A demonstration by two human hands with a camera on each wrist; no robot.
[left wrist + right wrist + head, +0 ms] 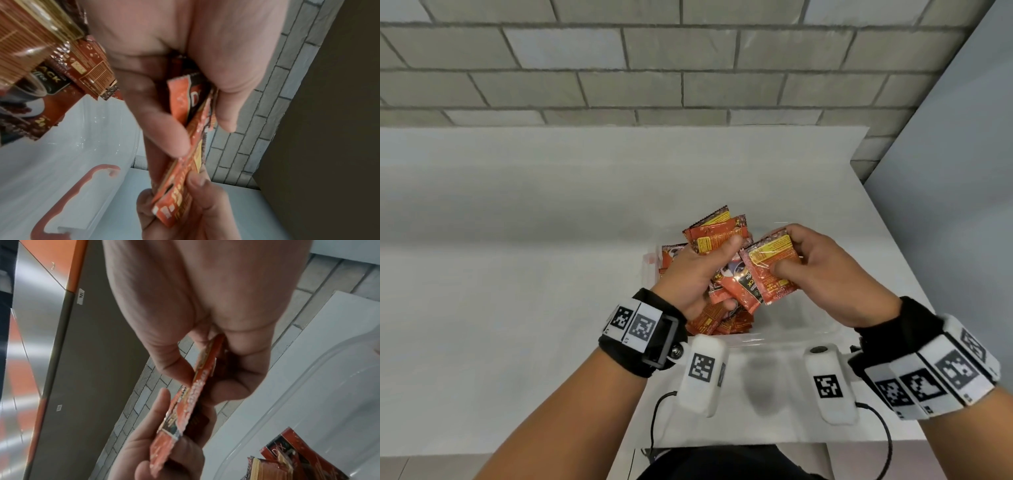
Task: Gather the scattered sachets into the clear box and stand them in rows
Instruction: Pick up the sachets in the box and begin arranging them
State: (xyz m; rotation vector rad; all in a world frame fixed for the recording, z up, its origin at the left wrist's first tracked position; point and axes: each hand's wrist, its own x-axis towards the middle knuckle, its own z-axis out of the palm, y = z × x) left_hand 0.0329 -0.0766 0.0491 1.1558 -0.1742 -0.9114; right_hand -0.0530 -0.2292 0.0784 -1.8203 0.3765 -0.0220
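Note:
Above the clear box (796,334), both hands hold orange-red sachets. My left hand (722,270) grips a fanned bundle of sachets (717,233) between fingers and thumb. My right hand (786,251) pinches a flat stack of sachets (768,274) that tilts toward the left hand, and the two bundles overlap between the hands. Several more sachets (722,323) lie loose at the box's left end. In the left wrist view the left hand (197,126) clamps sachets (185,170) edge-on. The right wrist view shows the right hand (203,379) pinching its sachets (185,402) edge-on.
The box stands on a white table (517,274) near its front right corner. A brick wall (654,68) runs behind, a grey panel (945,205) rises at the right. The box has a red latch (68,194). Loose sachets (298,459) show in the box.

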